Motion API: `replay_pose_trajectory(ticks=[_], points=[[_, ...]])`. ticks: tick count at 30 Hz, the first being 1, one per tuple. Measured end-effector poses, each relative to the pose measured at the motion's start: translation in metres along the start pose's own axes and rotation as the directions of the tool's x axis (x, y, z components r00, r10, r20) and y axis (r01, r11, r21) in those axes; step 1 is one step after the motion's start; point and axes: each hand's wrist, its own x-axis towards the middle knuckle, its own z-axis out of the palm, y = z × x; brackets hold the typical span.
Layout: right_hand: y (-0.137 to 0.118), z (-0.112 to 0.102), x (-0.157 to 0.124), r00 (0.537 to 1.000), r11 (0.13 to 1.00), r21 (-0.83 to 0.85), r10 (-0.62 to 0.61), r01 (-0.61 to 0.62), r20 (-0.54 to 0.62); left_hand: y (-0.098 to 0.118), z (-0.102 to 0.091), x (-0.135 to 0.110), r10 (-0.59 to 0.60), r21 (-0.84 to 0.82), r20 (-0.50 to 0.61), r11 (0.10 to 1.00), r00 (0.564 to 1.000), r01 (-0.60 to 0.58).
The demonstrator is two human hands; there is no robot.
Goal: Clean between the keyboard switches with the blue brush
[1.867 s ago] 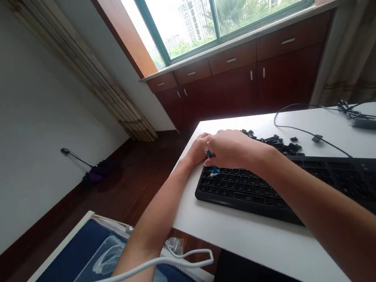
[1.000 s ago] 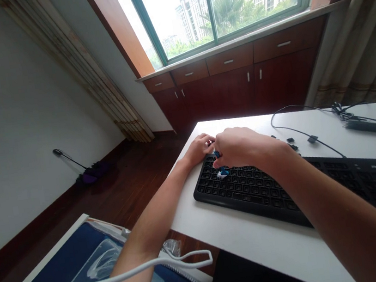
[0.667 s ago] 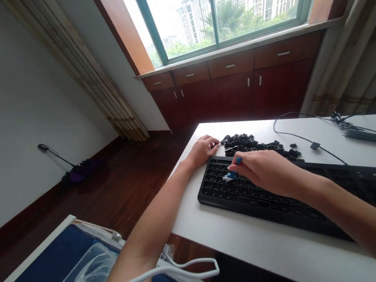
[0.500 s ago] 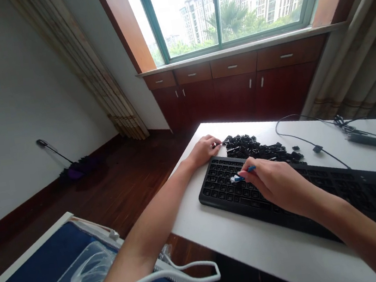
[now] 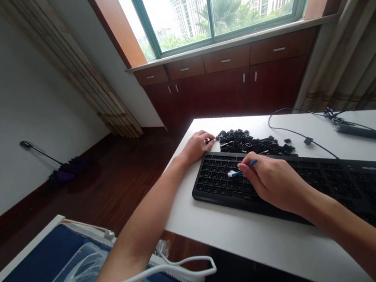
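A black keyboard [image 5: 277, 203] with its keycaps off lies at a slant across the white table [image 5: 185, 223], its bare switch sockets showing. My right hand [image 5: 266, 179] is closed around a blue toothbrush [image 5: 236, 173], whose white bristles are on the sockets at the keyboard's left part. Beyond the keyboard's back edge lies a heap of loose black keycaps [image 5: 240, 140]. My left hand [image 5: 198, 145] rests on the table just left of the heap, fingers curled together; something small and dark shows at the fingertips, too small to make out.
A black cable [image 5: 282, 125] runs from the keyboard to a coiled bundle beside a dark, long tool [image 5: 368, 132] at right. In front on the left are a blue padded surface [image 5: 34, 270] and a white cable [image 5: 130, 279]. Red cabinets [image 5: 196, 98] stand below the window.
The toothbrush head has shifted slightly over the sockets in my right hand, its handle now tilted differently. My left hand stays beside the keycaps. The whole view has shifted a little.
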Motion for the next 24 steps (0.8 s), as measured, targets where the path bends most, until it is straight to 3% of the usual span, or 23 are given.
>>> replay_pose_trajectory(ticks=[9, 15, 24], points=[[0.000, -0.001, -0.001, 1.000, 1.000, -0.013, -0.026, 0.026, 0.002, -0.002, 0.002, 0.000, 0.017, -0.005, -0.009, 1.000, 1.000, -0.017], [0.001, -0.003, 0.000, 0.999, 0.999, 0.011, 0.045, -0.045, 0.022, -0.002, 0.002, 0.000, 0.006, -0.002, -0.002, 1.000, 1.000, -0.006], [0.017, -0.015, 0.001, 0.998, 0.998, -0.043, 0.050, -0.048, 0.047, -0.003, 0.002, 0.000, 0.019, 0.001, 0.008, 1.000, 1.000, -0.019]])
